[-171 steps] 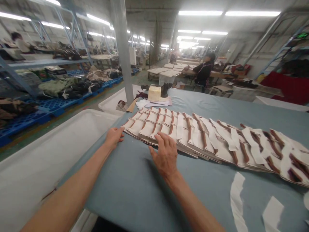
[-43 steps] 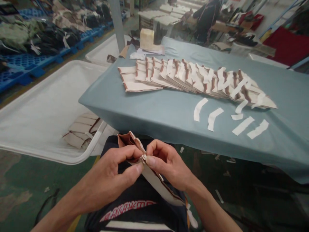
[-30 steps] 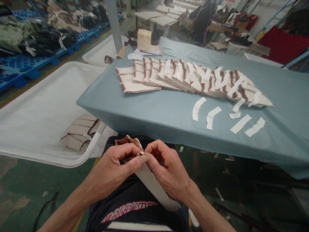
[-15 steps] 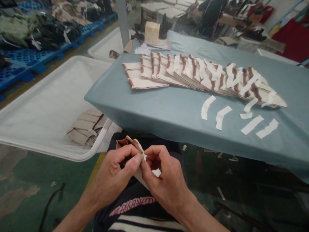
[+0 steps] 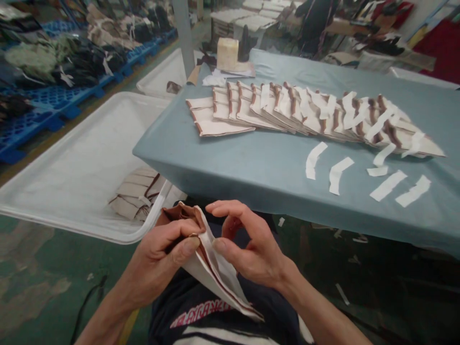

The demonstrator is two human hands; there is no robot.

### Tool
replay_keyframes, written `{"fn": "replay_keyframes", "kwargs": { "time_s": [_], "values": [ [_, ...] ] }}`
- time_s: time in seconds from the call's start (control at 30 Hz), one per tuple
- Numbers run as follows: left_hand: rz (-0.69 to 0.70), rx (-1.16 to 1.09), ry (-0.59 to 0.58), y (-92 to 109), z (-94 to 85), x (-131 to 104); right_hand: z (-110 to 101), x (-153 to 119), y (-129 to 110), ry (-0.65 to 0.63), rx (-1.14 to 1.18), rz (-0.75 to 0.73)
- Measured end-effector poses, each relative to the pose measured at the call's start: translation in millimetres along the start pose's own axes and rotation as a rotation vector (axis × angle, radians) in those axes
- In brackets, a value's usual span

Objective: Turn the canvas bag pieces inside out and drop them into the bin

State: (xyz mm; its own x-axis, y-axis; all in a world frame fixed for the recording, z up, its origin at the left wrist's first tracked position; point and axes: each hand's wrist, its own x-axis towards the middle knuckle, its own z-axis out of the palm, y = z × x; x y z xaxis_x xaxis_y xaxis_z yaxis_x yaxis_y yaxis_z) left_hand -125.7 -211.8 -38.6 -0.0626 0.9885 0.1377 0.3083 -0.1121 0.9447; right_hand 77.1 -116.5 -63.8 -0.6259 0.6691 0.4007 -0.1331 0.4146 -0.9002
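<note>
A cream fabric piece [image 5: 215, 275] with brown lining and dark edging hangs over my lap, its upper end pinched by my left hand [image 5: 168, 251]. The left thumb and index finger press on the brown edge, where a small shiny bit shows. My right hand [image 5: 251, 237] is just to the right of the piece, thumb and index finger apart, with nothing visible in it. Whether the right thumb touches the cloth I cannot tell. Across the table lies an overlapping row of similar cream pieces [image 5: 224, 125] with brown edges, several with white strips on them.
Several white strips [image 5: 341, 175] lie near the front edge of the blue-covered table [image 5: 223, 158]. At left, a white bin [image 5: 72, 158] holds a tied bundle of cream pieces [image 5: 134, 191]. Blue pallets [image 5: 53, 108] with heaped cloth stand behind it. A yellowish block [image 5: 227, 53] sits at the table's far corner.
My right hand has let go of the piece's edge and moved right, its fingers opening. The left hand keeps its pinch and has shifted slightly left, so more of the cream piece shows.
</note>
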Motion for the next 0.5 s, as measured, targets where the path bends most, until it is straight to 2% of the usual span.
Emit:
{"fn": "replay_keyframes", "kwargs": {
  "time_s": [0.1,0.17,0.3,0.5],
  "values": [
    [0.01,0.001,-0.045,6.1,-6.6,0.7,-11.3,16.0,4.7,-0.216,0.046,-0.052],
    [0.012,0.023,-0.067,9.3,-8.1,0.9,-15.5,25.6,4.6,-0.307,0.024,-0.069],
    [0.017,0.045,-0.095,14.0,-9.3,1.5,-22.0,38.1,0.5,-0.367,-0.021,-0.146],
    [-0.055,0.113,-0.172,19.5,-12.1,8.1,-36.0,45.7,-8.4,-0.478,-0.113,-0.078]
  ]
}}
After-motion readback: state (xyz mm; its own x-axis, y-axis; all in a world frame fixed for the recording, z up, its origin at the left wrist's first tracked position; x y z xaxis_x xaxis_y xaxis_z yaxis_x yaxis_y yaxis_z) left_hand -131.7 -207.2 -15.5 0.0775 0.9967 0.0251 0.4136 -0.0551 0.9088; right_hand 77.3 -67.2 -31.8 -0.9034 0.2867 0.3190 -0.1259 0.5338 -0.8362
